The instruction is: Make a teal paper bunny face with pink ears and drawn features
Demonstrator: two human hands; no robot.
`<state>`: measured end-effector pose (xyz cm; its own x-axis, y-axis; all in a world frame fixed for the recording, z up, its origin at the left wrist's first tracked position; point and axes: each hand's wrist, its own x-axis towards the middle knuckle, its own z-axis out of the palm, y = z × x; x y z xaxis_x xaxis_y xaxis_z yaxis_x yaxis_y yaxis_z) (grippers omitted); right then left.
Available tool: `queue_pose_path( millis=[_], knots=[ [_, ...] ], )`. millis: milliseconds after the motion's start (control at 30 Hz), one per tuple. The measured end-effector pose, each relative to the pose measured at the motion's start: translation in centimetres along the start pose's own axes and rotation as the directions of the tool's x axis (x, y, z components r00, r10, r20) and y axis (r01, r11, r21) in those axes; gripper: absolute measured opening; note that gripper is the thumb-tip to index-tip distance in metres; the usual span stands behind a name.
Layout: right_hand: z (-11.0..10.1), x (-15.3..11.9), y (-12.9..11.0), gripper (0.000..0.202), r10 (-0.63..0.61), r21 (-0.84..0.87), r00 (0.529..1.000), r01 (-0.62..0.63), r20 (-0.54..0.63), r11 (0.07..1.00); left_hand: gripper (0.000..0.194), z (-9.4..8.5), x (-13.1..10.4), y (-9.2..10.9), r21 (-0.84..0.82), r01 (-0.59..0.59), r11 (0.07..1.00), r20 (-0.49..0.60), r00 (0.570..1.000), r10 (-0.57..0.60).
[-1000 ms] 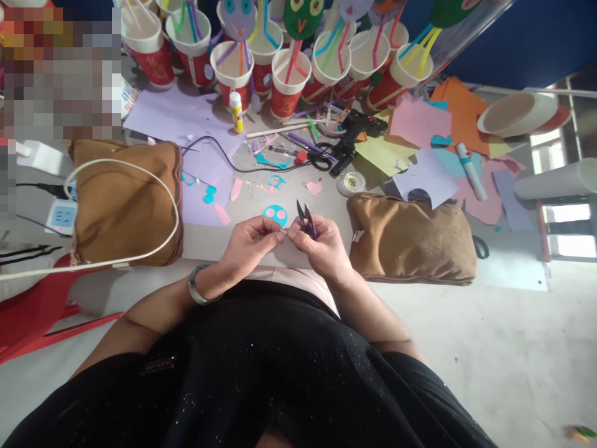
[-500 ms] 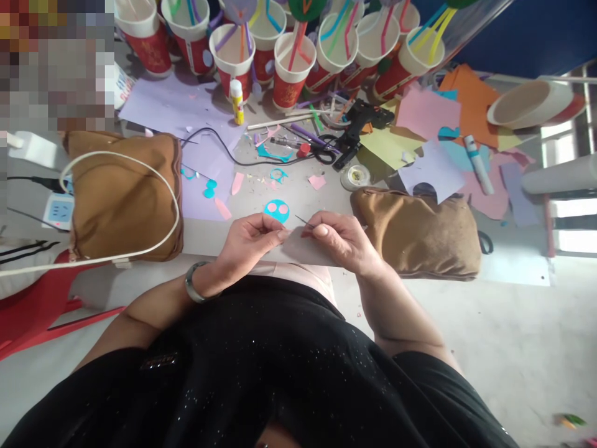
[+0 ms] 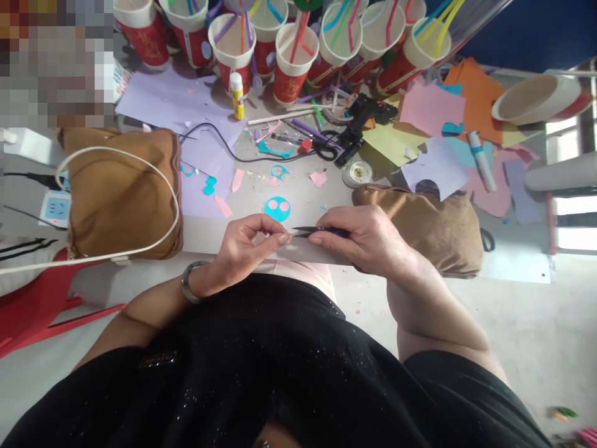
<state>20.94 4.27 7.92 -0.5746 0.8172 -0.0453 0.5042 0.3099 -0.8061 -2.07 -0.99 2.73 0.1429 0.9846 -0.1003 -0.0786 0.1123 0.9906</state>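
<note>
My right hand (image 3: 368,236) is closed on dark-handled scissors (image 3: 333,231), whose parted blades point left toward my other fingertips. My left hand (image 3: 252,246) pinches something small and pale at the blade tips, too small to make out. Just beyond my hands, a blue paper disc (image 3: 277,210) with two pink circles on it lies at the table's near edge. Pink paper scraps (image 3: 318,179) and a cut blue ring (image 3: 279,172) lie farther back. A round clear tape roll (image 3: 357,173) rests to the right of them.
Brown cushions (image 3: 121,193) flank my hands, the other (image 3: 424,230) on the right. Red-white cups with straws (image 3: 288,78) line the back. A glue stick (image 3: 237,96), black glue gun (image 3: 361,124), cable and coloured paper (image 3: 433,109) lie on the table.
My right hand has shifted right and turned, and the scissors now show in it with their blades parted, near my left fingertips. My left hand has barely moved.
</note>
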Motion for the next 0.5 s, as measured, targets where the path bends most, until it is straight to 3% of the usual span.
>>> queue_pose_path(
  millis=[333, 500],
  knots=[
    [-1.15, -0.03, -1.03, 0.05, -0.102, -0.269, 0.991, 0.121, 0.084, 0.955, 0.011, -0.29, -0.11, 0.34, 0.088, -0.117, 0.989, 0.018, 0.993, 0.116],
    [-0.94, 0.02, -1.04, 0.05, -0.135, -0.304, 0.988, 0.154, 0.08, 0.94, 0.01, -0.24, -0.13, 0.32, 0.103, -0.131, 0.986, 0.024, 0.991, 0.129]
  ],
)
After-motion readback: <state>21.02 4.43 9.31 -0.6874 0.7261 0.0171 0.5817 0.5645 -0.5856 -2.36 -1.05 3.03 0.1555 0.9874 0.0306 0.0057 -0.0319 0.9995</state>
